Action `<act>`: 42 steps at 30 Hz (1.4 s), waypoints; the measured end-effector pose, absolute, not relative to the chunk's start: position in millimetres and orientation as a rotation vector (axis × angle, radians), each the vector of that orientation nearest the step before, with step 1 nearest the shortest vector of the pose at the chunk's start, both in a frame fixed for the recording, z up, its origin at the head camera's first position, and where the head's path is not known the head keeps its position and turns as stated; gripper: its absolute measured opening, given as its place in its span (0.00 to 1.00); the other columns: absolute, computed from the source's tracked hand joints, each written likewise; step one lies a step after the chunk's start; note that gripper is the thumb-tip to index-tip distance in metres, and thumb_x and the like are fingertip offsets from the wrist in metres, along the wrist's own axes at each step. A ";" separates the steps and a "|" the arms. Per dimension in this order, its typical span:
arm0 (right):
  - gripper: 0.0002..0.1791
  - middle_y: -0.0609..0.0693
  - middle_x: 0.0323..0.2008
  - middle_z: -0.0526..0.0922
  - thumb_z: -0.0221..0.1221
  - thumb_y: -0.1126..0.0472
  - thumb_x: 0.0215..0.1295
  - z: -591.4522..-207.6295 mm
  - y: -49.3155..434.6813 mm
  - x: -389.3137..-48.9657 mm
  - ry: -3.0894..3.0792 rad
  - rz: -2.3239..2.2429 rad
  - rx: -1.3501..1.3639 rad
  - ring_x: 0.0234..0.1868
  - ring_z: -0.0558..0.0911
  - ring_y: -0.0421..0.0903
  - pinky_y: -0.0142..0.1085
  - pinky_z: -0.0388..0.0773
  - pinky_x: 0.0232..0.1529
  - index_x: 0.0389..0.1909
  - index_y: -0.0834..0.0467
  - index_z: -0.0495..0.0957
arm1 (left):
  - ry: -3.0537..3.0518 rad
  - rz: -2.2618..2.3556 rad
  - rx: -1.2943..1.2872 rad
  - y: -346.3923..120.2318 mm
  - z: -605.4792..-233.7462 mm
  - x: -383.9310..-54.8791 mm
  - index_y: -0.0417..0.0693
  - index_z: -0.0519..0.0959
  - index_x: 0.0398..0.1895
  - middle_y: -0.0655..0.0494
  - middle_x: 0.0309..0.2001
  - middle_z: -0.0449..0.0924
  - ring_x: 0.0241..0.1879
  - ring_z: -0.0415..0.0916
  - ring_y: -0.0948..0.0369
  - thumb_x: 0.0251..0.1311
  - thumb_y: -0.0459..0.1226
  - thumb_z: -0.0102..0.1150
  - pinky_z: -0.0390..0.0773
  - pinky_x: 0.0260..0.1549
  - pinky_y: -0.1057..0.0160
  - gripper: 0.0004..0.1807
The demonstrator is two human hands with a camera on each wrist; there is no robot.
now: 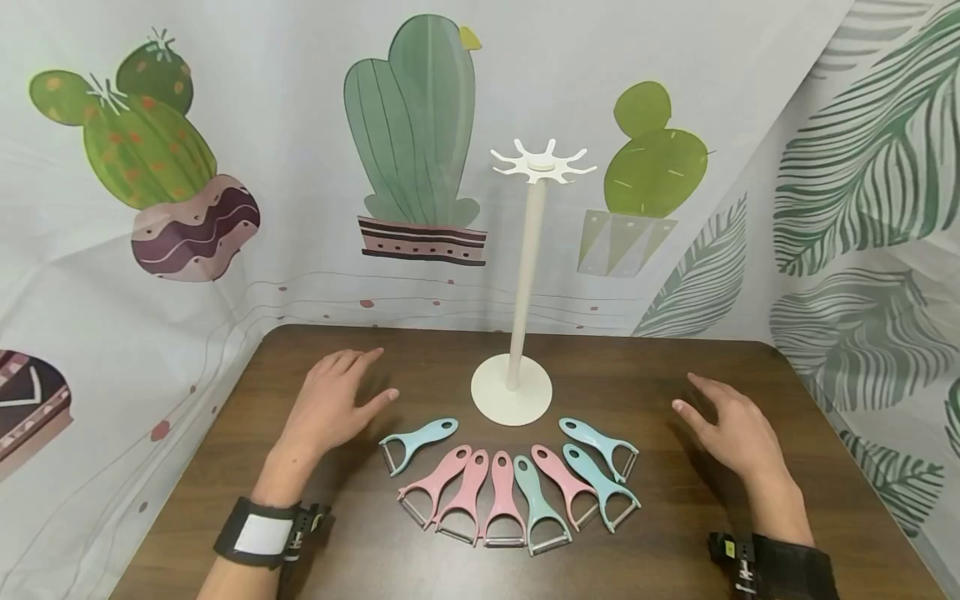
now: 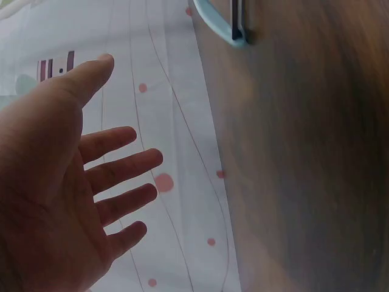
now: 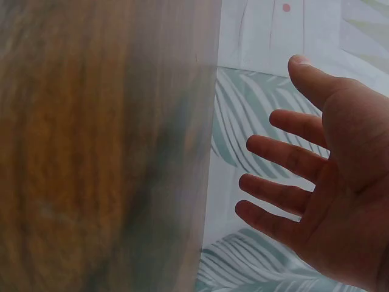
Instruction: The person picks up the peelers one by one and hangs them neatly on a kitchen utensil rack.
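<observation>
Several Y-shaped peelers lie in an arc on the table, blades toward me: a blue peeler (image 1: 426,435) at the left end, pink peelers (image 1: 472,482) in the middle, a green peeler (image 1: 529,487) beside them, and blue peelers (image 1: 588,435) at the right. Behind them stands a cream rack (image 1: 527,275) with a round base and a ring of bare hooks on top. My left hand (image 1: 330,402) is left of the arc, nearest the left blue peeler, holding nothing. To the right, my right hand (image 1: 738,429) also holds nothing, fingers extended and apart from the peelers.
The brown wooden table (image 1: 600,375) has rounded back corners. A white cloth (image 1: 300,167) printed with cacti and leaves hangs behind it and along both sides. Each wrist wears a black strap (image 1: 255,533) with a small camera.
</observation>
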State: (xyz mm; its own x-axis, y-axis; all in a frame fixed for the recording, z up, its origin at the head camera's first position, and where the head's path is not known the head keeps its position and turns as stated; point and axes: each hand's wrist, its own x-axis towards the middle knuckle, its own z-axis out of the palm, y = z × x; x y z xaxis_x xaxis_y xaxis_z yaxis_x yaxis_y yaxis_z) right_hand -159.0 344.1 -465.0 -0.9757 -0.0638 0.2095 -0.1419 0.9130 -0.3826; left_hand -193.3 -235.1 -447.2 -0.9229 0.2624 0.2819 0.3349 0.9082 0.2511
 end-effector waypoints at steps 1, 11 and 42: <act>0.36 0.74 0.68 0.73 0.59 0.42 0.78 -464.6 343.6 -159.2 -2.881 0.599 0.157 0.67 0.72 0.76 0.72 0.67 0.62 0.74 0.64 0.71 | -2.829 -0.439 -0.458 -233.6 -446.6 -193.1 0.45 0.71 0.77 0.38 0.68 0.76 0.71 0.68 0.38 0.68 0.59 0.65 0.59 0.73 0.34 0.42; 0.37 0.74 0.68 0.73 0.59 0.42 0.78 -459.9 337.2 -160.8 -2.879 0.617 0.175 0.67 0.72 0.76 0.72 0.67 0.61 0.76 0.62 0.69 | -2.875 -0.481 -0.531 -216.8 -444.5 -188.1 0.47 0.71 0.77 0.43 0.69 0.77 0.71 0.68 0.41 0.66 0.60 0.67 0.63 0.72 0.36 0.43; 0.39 0.74 0.71 0.71 0.58 0.42 0.79 -454.5 312.1 -167.8 -2.897 0.694 0.259 0.69 0.70 0.76 0.73 0.67 0.62 0.80 0.59 0.64 | -3.030 -0.594 -0.699 -192.1 -452.2 -176.8 0.54 0.72 0.77 0.50 0.70 0.77 0.71 0.71 0.46 0.65 0.57 0.71 0.73 0.67 0.41 0.40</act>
State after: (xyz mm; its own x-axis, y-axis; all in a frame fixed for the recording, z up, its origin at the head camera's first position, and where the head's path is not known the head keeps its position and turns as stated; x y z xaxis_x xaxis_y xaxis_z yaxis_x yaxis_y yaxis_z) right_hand -167.8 312.1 -454.5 -0.9736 -0.1318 0.1863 -0.2019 0.8779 -0.4341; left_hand -176.8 -192.1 -452.2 -0.9022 0.4272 0.0598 0.4182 0.8321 0.3642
